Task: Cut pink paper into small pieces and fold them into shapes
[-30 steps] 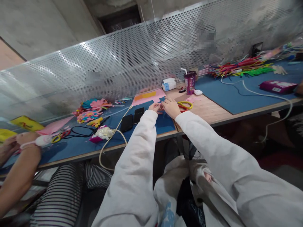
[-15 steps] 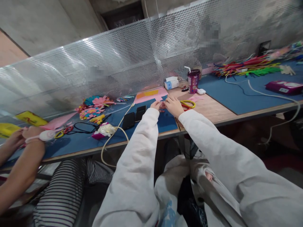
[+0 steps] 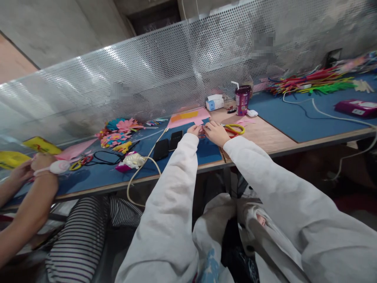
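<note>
Both my arms, in pale grey sleeves, reach out over the blue mat point(image 3: 209, 151). My left hand point(image 3: 194, 129) and my right hand point(image 3: 216, 133) meet at the mat's far edge, fingers pinched on a small pink paper piece point(image 3: 202, 131) between them; its exact shape is too small to see. Pink and orange paper sheets point(image 3: 188, 117) lie just beyond the hands. Yellow-handled scissors point(image 3: 234, 129) rest on the wood right beside my right hand.
Two black phones point(image 3: 167, 144), a white cable point(image 3: 141, 173) and paper flowers point(image 3: 118, 133) lie to the left. A purple cup point(image 3: 242, 100) and tissue box point(image 3: 214, 103) stand behind. A co-worker's arms point(image 3: 26, 184) work at far left. Coloured strips point(image 3: 312, 82) pile at right.
My hands have stayed together on the paper piece. The view has shifted slightly. The co-worker's hands at the left have moved a little.
</note>
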Demonstrator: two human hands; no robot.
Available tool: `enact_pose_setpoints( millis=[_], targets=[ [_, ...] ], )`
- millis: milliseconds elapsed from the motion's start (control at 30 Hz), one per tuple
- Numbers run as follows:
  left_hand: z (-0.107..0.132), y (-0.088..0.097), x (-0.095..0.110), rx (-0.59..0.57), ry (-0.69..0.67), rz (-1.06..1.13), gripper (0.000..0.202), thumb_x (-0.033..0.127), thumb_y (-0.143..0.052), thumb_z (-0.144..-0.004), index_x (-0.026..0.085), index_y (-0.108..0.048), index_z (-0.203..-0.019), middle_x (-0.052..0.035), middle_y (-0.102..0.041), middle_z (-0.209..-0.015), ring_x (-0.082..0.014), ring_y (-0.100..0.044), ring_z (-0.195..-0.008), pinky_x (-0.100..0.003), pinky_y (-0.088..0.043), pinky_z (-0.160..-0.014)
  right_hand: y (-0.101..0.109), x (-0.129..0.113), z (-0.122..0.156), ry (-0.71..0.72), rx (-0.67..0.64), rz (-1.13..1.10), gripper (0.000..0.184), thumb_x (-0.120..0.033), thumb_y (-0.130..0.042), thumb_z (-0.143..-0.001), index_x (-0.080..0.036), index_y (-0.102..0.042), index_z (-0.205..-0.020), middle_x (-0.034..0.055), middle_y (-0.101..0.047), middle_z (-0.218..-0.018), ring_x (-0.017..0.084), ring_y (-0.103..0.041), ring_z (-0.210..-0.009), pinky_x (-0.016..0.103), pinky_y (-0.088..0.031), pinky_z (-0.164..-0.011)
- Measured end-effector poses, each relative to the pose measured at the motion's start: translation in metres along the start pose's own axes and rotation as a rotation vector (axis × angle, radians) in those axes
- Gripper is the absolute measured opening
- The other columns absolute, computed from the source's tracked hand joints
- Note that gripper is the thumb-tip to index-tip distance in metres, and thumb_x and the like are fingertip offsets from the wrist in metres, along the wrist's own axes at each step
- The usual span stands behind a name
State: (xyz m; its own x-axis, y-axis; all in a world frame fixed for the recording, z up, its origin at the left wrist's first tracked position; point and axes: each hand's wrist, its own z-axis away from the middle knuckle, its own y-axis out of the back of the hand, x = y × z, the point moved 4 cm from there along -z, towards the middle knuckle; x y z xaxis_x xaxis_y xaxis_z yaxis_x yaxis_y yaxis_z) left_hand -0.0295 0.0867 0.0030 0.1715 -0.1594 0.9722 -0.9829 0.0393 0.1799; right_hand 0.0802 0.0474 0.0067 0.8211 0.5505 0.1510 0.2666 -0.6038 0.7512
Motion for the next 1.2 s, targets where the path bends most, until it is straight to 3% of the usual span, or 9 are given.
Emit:
enact_pose_setpoints(
  millis=[333, 600, 700, 800, 867, 1000, 1100, 1200],
  targets=[
    [-0.006, 0.001, -0.005, 0.037, 0.026, 0.010, 0.017, 0.030, -0.057, -0.080, 0.013, -0.060, -0.078, -0.0044, -0.065, -0.071, -0.0138, -0.063, -0.069, -0.028, -0.050, -0.066, 0.000, -0.002, 0.001, 0.012, -0.048, -0.008, 0.033, -0.018, -0.036, -0.089, -0.005, -0.058, -0.110, 0.0177, -0.054, -0.104, 0.028, -0.042, -0.098, 0.038, -0.031, -0.081],
    [-0.006, 0.005, -0.006, 0.024, 0.041, 0.040, 0.014, 0.026, -0.061, -0.077, 0.012, -0.060, -0.073, -0.0044, -0.065, -0.066, -0.0140, -0.063, -0.069, -0.028, -0.051, -0.069, 0.003, -0.006, 0.000, 0.029, -0.100, -0.055, 0.033, -0.016, -0.035, -0.088, -0.003, -0.057, -0.109, 0.0183, -0.055, -0.102, 0.027, -0.044, -0.099, 0.037, -0.034, -0.082],
    [-0.009, 0.006, -0.008, 0.020, 0.044, 0.048, 0.012, 0.024, -0.059, -0.078, 0.013, -0.060, -0.074, -0.0044, -0.065, -0.066, -0.0145, -0.063, -0.066, -0.030, -0.052, -0.068, 0.003, -0.002, 0.001, -0.010, -0.016, -0.131, 0.034, -0.018, -0.034, -0.089, -0.007, -0.056, -0.112, 0.0171, -0.056, -0.102, 0.027, -0.045, -0.099, 0.038, -0.035, -0.084],
    [-0.013, 0.005, -0.013, 0.022, 0.049, 0.065, 0.010, 0.021, -0.055, -0.079, 0.013, -0.060, -0.078, -0.0039, -0.064, -0.069, -0.0134, -0.063, -0.061, -0.030, -0.053, -0.064, -0.001, 0.014, 0.002, -0.182, 0.174, -0.298, 0.035, -0.023, -0.034, -0.090, -0.011, -0.052, -0.117, 0.0157, -0.057, -0.104, 0.025, -0.048, -0.100, 0.038, -0.037, -0.086],
    [-0.016, 0.004, -0.015, 0.027, 0.021, 0.058, 0.009, 0.020, -0.056, -0.077, 0.012, -0.060, -0.077, -0.0033, -0.063, -0.071, -0.0121, -0.061, -0.059, -0.029, -0.053, -0.060, -0.007, 0.026, 0.003, -0.302, 0.239, -0.436, 0.031, -0.027, -0.038, -0.089, -0.011, -0.055, -0.109, 0.0149, -0.059, -0.099, 0.023, -0.051, -0.095, 0.036, -0.040, -0.083],
    [-0.018, 0.003, -0.016, 0.018, -0.090, -0.041, 0.010, 0.021, -0.060, -0.071, 0.013, -0.063, -0.075, -0.0017, -0.061, -0.069, -0.0100, -0.056, -0.061, -0.022, -0.050, -0.056, -0.022, 0.035, 0.004, -0.409, 0.080, -0.643, 0.025, -0.032, -0.044, -0.087, -0.012, -0.059, -0.083, 0.0101, -0.063, -0.080, 0.018, -0.055, -0.073, 0.030, -0.043, -0.071],
    [-0.017, 0.003, -0.015, 0.006, -0.132, -0.116, 0.012, 0.025, -0.061, -0.071, 0.014, -0.065, -0.075, -0.0004, -0.060, -0.065, -0.0092, -0.054, -0.061, -0.018, -0.048, -0.053, -0.023, 0.032, 0.005, -0.393, -0.020, -0.713, 0.025, -0.033, -0.047, -0.086, -0.013, -0.059, -0.077, 0.0083, -0.064, -0.077, 0.016, -0.055, -0.068, 0.028, -0.043, -0.068],
    [-0.016, 0.003, -0.014, -0.009, -0.149, -0.143, 0.014, 0.028, -0.060, -0.072, 0.015, -0.066, -0.074, -0.0006, -0.060, -0.064, -0.0093, -0.053, -0.059, -0.018, -0.046, -0.052, -0.023, 0.031, 0.005, -0.410, -0.021, -0.809, 0.026, -0.035, -0.050, -0.084, -0.013, -0.060, -0.075, 0.0076, -0.066, -0.077, 0.015, -0.056, -0.068, 0.028, -0.043, -0.069]
  ],
)
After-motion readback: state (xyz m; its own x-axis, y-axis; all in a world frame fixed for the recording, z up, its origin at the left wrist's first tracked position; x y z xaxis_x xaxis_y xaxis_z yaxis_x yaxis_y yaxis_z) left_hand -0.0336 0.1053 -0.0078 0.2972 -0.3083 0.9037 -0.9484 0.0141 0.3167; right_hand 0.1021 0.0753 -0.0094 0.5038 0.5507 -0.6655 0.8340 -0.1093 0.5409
